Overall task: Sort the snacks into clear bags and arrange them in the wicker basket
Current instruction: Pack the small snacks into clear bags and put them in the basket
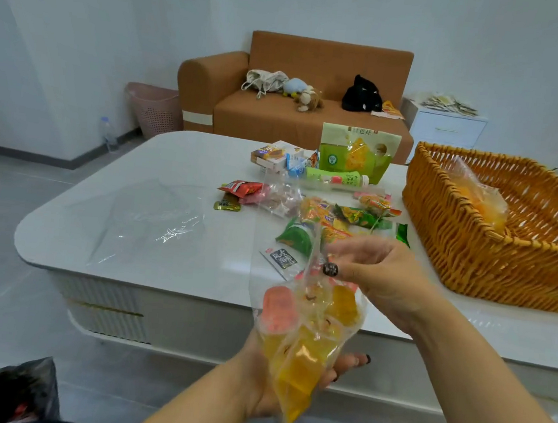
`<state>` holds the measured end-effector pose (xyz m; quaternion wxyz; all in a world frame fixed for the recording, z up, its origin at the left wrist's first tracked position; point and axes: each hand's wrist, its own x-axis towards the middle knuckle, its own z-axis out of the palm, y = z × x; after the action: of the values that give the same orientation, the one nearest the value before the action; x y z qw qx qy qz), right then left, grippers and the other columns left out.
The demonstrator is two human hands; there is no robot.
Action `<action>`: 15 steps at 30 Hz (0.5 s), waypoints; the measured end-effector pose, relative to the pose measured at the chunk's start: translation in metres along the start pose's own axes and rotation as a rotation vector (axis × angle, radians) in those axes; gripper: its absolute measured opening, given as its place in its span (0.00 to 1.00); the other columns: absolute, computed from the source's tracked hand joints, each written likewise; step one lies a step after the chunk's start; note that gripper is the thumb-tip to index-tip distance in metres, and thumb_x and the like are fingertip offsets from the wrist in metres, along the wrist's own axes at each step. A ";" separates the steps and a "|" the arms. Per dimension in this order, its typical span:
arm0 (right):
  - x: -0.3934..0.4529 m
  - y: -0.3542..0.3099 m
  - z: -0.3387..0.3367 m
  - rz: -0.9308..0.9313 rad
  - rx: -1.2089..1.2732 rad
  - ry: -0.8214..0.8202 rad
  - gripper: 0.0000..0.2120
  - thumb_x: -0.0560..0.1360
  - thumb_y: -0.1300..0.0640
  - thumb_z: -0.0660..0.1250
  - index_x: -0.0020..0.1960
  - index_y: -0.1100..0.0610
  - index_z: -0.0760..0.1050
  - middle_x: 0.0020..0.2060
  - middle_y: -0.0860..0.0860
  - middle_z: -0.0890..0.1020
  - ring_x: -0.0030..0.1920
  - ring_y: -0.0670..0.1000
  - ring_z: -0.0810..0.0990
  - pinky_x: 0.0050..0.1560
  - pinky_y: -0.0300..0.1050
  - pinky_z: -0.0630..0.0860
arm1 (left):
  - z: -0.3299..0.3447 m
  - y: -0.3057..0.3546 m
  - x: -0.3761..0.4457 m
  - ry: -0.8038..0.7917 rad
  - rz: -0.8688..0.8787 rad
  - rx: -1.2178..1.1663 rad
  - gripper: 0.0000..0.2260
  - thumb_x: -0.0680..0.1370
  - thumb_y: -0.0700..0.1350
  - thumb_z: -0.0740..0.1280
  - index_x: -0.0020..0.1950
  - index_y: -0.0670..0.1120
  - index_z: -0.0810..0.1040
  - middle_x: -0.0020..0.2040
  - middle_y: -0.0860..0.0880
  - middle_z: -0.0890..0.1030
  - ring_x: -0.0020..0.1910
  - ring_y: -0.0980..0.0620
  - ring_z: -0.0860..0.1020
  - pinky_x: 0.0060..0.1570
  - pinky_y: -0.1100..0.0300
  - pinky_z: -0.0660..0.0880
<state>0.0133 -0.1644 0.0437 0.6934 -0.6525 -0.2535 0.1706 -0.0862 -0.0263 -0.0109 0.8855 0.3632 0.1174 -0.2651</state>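
A clear bag (307, 324) filled with yellow and pink jelly snacks hangs in front of the table edge. My left hand (263, 382) cups it from below, palm up. My right hand (374, 273) pinches the bag's neck between thumb and fingers. The wicker basket (472, 262) stands on the table at the right and holds one filled clear bag (478, 198). Loose snacks (339, 214) in red, green and orange wrappers lie in the table's middle. An empty clear bag (152, 222) lies flat on the left.
Behind the loose snacks on the white table (94, 254) are a green pouch (358, 150), a green bottle (336, 177) and small boxes (275, 155). A brown sofa (281, 115) and pink bin (154, 108) stand behind. A dark bag (0, 392) sits bottom left.
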 end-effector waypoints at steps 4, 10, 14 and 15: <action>0.004 -0.007 0.005 -0.020 0.063 0.222 0.11 0.53 0.59 0.78 0.35 0.57 0.84 0.31 0.55 0.84 0.32 0.49 0.82 0.36 0.38 0.76 | -0.001 0.036 0.001 0.103 0.105 0.104 0.25 0.75 0.61 0.61 0.50 0.41 0.85 0.52 0.39 0.83 0.48 0.39 0.81 0.49 0.50 0.77; 0.019 0.001 0.020 -0.009 0.043 0.494 0.08 0.63 0.67 0.77 0.35 0.57 0.82 0.32 0.53 0.84 0.36 0.50 0.83 0.45 0.45 0.80 | -0.019 0.091 0.000 0.295 0.448 0.408 0.32 0.73 0.70 0.59 0.69 0.51 0.73 0.64 0.47 0.79 0.64 0.45 0.77 0.66 0.40 0.70; 0.037 0.010 0.027 0.006 0.117 0.645 0.07 0.65 0.67 0.77 0.38 0.57 0.83 0.39 0.56 0.85 0.42 0.52 0.83 0.46 0.47 0.78 | -0.019 0.108 0.009 0.455 0.675 0.780 0.30 0.70 0.58 0.73 0.69 0.54 0.67 0.66 0.56 0.73 0.60 0.57 0.77 0.55 0.60 0.76; 0.041 0.013 0.029 0.009 0.141 0.666 0.07 0.66 0.67 0.77 0.39 0.57 0.83 0.40 0.56 0.85 0.42 0.52 0.82 0.46 0.46 0.78 | -0.020 0.109 0.014 0.523 0.734 0.851 0.28 0.71 0.54 0.74 0.67 0.53 0.67 0.65 0.57 0.74 0.59 0.58 0.77 0.51 0.65 0.75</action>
<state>0.0314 -0.1160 0.0370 0.7809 -0.6238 0.0022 -0.0317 -0.0142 0.0476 0.0326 0.6384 0.7541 0.0820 0.1308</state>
